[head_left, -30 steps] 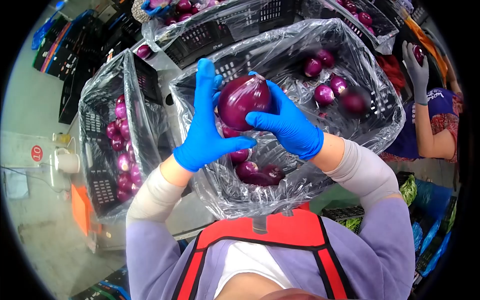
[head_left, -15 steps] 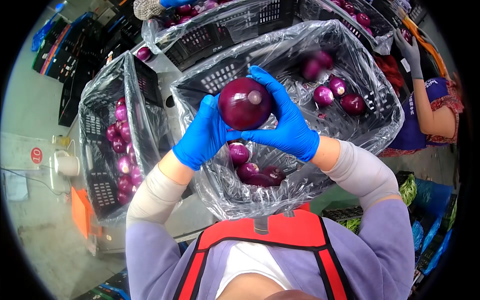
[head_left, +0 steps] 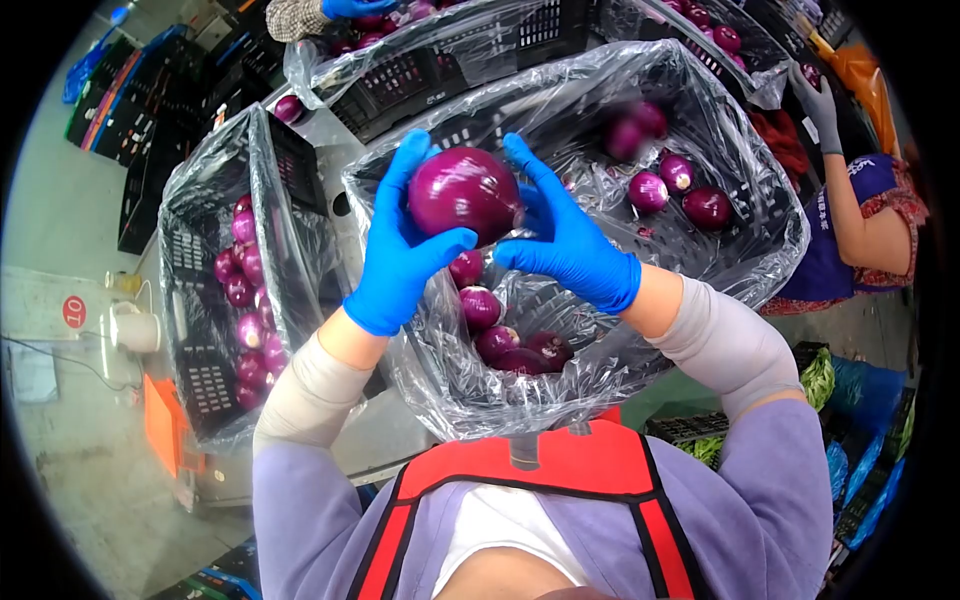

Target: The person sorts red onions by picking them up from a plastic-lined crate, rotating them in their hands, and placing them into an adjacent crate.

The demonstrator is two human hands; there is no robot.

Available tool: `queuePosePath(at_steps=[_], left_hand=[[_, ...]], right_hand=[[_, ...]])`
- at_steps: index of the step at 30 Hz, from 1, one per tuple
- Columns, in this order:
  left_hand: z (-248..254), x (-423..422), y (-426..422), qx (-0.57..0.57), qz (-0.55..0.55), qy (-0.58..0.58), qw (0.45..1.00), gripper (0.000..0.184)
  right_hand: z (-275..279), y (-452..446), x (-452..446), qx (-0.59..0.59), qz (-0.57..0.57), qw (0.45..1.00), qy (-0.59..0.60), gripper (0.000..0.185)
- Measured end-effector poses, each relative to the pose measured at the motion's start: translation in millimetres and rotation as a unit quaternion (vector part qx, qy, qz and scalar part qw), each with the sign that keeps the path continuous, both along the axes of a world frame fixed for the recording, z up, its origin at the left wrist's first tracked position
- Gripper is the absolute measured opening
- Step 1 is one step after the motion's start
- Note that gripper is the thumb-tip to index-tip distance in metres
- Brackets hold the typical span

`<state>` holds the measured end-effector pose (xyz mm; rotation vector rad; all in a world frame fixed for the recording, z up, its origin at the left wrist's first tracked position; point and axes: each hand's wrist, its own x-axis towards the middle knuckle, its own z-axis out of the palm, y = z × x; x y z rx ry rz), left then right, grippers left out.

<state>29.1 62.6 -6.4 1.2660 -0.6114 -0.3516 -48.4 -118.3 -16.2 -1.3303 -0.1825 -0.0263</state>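
A large red onion point(head_left: 464, 196) is held over the plastic-lined crate point(head_left: 400, 160) in front of me. My left hand point(head_left: 402, 235) is closed around its left side, thumb in front and fingers behind. Just to the right, my right hand point(head_left: 575, 245) has its thumb and fingers spread, curved toward the onion's root end; whether a fingertip touches it I cannot tell. Both hands wear blue gloves. Below lie several smaller red onions point(head_left: 480, 307) at the crate's near left, and others point(head_left: 707, 208) at its right side.
A second lined crate point(head_left: 205, 340) with several red onions stands to the left. More lined crates point(head_left: 450, 65) of onions are at the back. A co-worker's gloved hand point(head_left: 815, 105) holds an onion at upper right; another person's blue glove point(head_left: 350, 8) shows at the top.
The onion has turned, its pale end swinging from facing up to the right, and shifted slightly left. My right hand has loosened from it; my left hand keeps hold.
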Motion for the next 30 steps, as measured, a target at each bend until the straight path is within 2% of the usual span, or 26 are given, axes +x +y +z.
queuePosePath(at_steps=[1, 2, 3, 4, 6, 9, 12, 14, 15, 16, 18, 20, 22, 23, 25, 26, 28, 29, 30], left_hand=[[7, -4, -2, -0.003, 0.002, 0.019, 1.0, 0.101], [2, -3, -1, -0.003, 0.001, 0.018, 1.0, 0.101], [-6, 0, 0, 0.033, 0.034, -0.092, 0.995, 0.103], [-11, 1, 1, 0.068, 0.067, -0.199, 0.975, 0.106], [-10, -1, -1, 0.074, 0.063, -0.215, 0.972, 0.111], [-8, -2, -2, 0.107, 0.062, -0.268, 0.955, 0.115], [-4, 2, -2, 0.07, 0.033, -0.249, 0.965, 0.114], [-9, 4, 0, 0.011, -0.021, -0.018, 1.0, 0.108], [-8, 1, -1, -0.009, -0.038, 0.057, 0.998, 0.092], [-8, 4, 1, -0.009, -0.037, 0.057, 0.998, 0.092], [-7, 10, 6, 0.007, -0.102, 0.246, 0.964, 0.08], [-9, 10, 6, 0.028, -0.092, 0.251, 0.963, 0.073], [-7, 12, 8, -0.006, -0.137, 0.321, 0.937, 0.069], [-8, 11, 8, -0.006, -0.136, 0.321, 0.937, 0.069], [-10, 10, 8, -0.021, -0.146, 0.245, 0.958, 0.072], [-10, 9, 8, -0.021, -0.146, 0.245, 0.958, 0.072], [-7, 7, 5, 0.031, -0.095, 0.091, 0.991, 0.085], [-1, 3, 4, 0.036, -0.07, 0.087, 0.993, 0.094], [3, 0, 3, 0.036, -0.069, 0.087, 0.993, 0.094]], right_hand=[[-4, 1, 1, 0.069, 0.016, 0.997, 0.044, 0.101], [-5, 3, 3, 0.137, 0.033, 0.986, 0.088, 0.096], [2, 5, 1, 0.199, 0.055, 0.971, 0.121, 0.089], [4, 5, 0, 0.198, 0.054, 0.971, 0.121, 0.089], [6, 4, 1, 0.241, 0.067, 0.951, 0.182, 0.083], [2, 1, 2, 0.252, 0.072, 0.948, 0.18, 0.08], [3, 0, 4, 0.232, 0.041, 0.964, 0.128, 0.082], [-5, -1, 8, 0.198, 0.019, 0.976, 0.083, 0.084], [-8, -2, 10, 0.165, -0.005, 0.986, 0.038, 0.086], [-8, -3, 11, 0.165, -0.004, 0.986, 0.039, 0.086], [-9, -6, 11, 0.094, -0.021, 0.995, -0.019, 0.092], [-9, -7, 10, 0.071, -0.017, 0.997, -0.034, 0.094], [-11, -7, 10, 0.047, -0.012, 0.998, -0.05, 0.095], [-13, -7, 10, 0.0, -0.011, 0.997, -0.074, 0.095], [-16, -8, 13, -0.077, -0.015, 0.99, -0.116, 0.096], [-15, -9, 13, -0.086, -0.01, 0.99, -0.115, 0.096], [-11, -10, 13, -0.063, 0.002, 0.995, -0.078, 0.097], [-9, -11, 13, -0.049, 0.01, 0.997, -0.054, 0.097], [-7, -11, 13, -0.034, 0.019, 0.999, -0.031, 0.097]])
